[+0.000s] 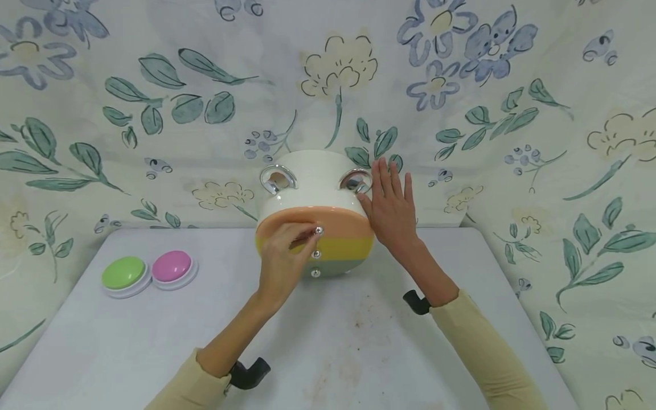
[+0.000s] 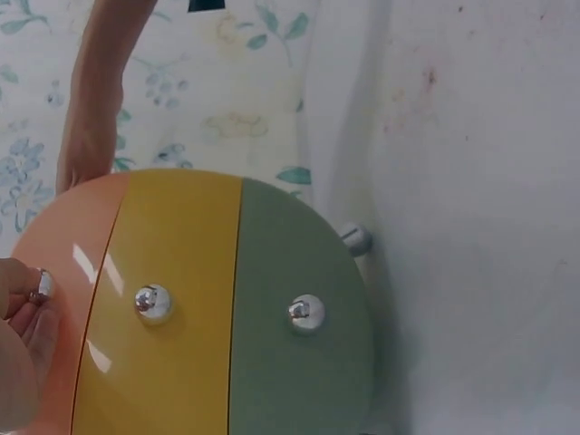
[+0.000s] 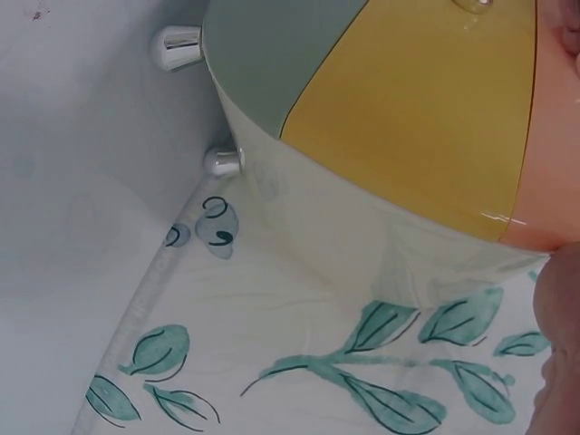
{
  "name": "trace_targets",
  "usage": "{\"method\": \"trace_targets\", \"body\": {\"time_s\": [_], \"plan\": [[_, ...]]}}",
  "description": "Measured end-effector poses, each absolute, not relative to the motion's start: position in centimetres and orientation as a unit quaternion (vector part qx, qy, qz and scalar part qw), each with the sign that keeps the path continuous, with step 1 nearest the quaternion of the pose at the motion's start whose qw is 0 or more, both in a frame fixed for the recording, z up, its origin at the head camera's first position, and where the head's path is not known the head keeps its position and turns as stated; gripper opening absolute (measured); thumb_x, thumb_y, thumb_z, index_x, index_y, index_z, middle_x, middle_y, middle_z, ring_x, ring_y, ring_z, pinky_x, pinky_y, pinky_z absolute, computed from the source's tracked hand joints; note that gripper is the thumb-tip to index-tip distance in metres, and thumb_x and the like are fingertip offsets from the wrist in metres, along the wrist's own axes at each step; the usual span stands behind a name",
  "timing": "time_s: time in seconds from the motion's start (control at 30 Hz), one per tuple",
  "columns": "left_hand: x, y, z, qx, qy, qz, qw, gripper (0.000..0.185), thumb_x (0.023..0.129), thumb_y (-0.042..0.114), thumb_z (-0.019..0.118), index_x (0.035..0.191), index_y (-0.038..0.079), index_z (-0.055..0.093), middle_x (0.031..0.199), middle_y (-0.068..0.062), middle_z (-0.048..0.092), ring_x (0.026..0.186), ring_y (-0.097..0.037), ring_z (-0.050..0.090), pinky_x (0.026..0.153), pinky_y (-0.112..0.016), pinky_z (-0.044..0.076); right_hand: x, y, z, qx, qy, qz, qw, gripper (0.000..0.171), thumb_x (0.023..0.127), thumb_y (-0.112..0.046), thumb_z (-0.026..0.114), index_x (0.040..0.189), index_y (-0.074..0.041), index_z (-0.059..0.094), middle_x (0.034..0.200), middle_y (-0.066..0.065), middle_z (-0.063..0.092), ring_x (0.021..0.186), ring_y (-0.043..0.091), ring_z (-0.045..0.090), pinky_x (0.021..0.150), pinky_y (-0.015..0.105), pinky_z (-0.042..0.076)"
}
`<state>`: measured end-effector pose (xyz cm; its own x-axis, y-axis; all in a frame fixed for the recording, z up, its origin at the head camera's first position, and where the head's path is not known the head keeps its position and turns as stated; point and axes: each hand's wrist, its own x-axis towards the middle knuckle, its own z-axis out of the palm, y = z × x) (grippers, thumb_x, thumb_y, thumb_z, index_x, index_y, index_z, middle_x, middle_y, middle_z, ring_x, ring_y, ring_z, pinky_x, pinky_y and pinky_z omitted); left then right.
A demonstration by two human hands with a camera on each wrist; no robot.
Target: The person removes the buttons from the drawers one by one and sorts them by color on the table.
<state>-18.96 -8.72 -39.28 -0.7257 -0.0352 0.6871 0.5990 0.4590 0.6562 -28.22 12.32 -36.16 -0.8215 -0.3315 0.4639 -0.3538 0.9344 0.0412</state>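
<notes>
A small oval chest [image 1: 312, 185] with a white body and two chrome ring handles stands at the back of the table. Its front has three drawers: orange [image 1: 348, 219] on top, yellow [image 1: 351, 247] in the middle, green [image 1: 338, 266] at the bottom, each with a silver knob. My left hand [image 1: 306, 234] pinches the orange drawer's knob [image 2: 41, 285] between thumb and fingers. My right hand [image 1: 392, 199] lies flat against the chest's right side with its fingers straight. The drawers look closed.
A green dome button [image 1: 123, 273] and a pink one [image 1: 171, 266] sit side by side on the white table [image 1: 359, 341] at the left. A floral cloth [image 1: 154, 114] hangs behind and to both sides. The chest stands on small chrome feet [image 3: 177, 47].
</notes>
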Motion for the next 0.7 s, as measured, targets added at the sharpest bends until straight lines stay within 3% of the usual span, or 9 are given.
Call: {"method": "trace_targets", "body": {"time_s": [0.2,0.37,0.47,0.7], "plan": [[-18.8,-8.9,-39.4,-0.182,-0.792,-0.489,0.316,0.024,0.084,-0.004,0.078,0.107,-0.002,0.073,0.102,-0.01,0.07,0.092,-0.02,0.068,0.082,-0.023,0.058,-28.2,12.3,-36.2,0.185,-0.95,0.026,0.252,0.071,0.106,-0.038,0.046,0.157,0.001,0.016,0.164,0.016,0.016,0.15,0.032,0.013,0.122,0.053,0.008],[-18.0,-9.2,-40.1,-0.168,-0.81,-0.481,0.29,0.037,0.082,-0.004,0.079,0.118,-0.001,0.069,0.11,-0.01,0.069,0.1,-0.022,0.066,0.086,-0.028,0.058,-28.2,12.3,-36.2,0.185,-0.952,0.036,0.243,0.071,0.107,-0.038,0.046,0.158,0.001,0.015,0.164,0.016,0.013,0.151,0.032,0.011,0.122,0.049,-0.002],[-17.5,-9.3,-41.0,-0.14,-0.82,-0.486,0.269,0.036,0.083,-0.003,0.079,0.117,-0.002,0.068,0.108,-0.011,0.069,0.099,-0.023,0.067,0.085,-0.029,0.058,-28.2,12.2,-36.2,0.185,-0.953,0.037,0.236,0.071,0.107,-0.039,0.044,0.158,0.001,0.014,0.164,0.015,0.012,0.151,0.032,0.01,0.121,0.047,-0.008],[-17.4,-9.3,-43.3,-0.096,-0.816,-0.516,0.24,0.026,0.084,-0.002,0.078,0.108,-0.004,0.069,0.106,-0.013,0.068,0.092,-0.025,0.071,0.076,-0.025,0.06,-28.3,12.3,-36.3,0.18,-0.953,0.023,0.241,0.072,0.107,-0.04,0.044,0.158,0.001,0.014,0.164,0.016,0.013,0.151,0.032,0.011,0.122,0.049,-0.004]]}}
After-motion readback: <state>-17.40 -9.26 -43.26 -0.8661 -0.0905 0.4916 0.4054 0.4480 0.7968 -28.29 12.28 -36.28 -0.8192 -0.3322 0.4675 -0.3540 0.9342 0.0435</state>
